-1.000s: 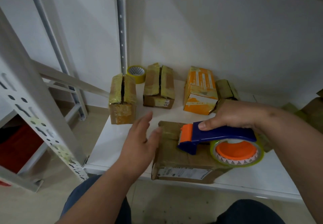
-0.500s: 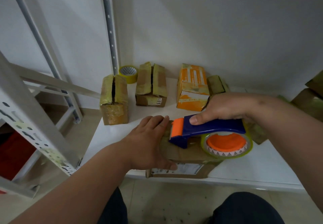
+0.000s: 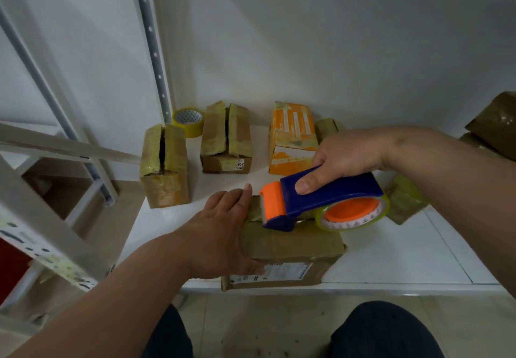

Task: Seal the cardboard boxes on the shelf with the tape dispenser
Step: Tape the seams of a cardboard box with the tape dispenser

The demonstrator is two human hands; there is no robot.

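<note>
A flat brown cardboard box (image 3: 290, 243) with a white label lies at the front edge of the white shelf (image 3: 391, 257). My left hand (image 3: 220, 235) rests flat on the box's left end, thumb down its front side. My right hand (image 3: 343, 159) grips the blue and orange tape dispenser (image 3: 321, 201), whose orange nose touches the box top near its far edge. The clear tape roll hangs at the dispenser's right end.
Behind stand two brown boxes with split tops (image 3: 164, 168) (image 3: 226, 140), an orange box (image 3: 293, 137) and a yellow tape roll (image 3: 188, 120). More brown parcels (image 3: 497, 123) lie at the right. Grey shelf uprights (image 3: 150, 45) and braces stand on the left.
My left hand came down from the air onto the box's left end and now holds it. The dispenser has tilted, nose down, onto the box top.
</note>
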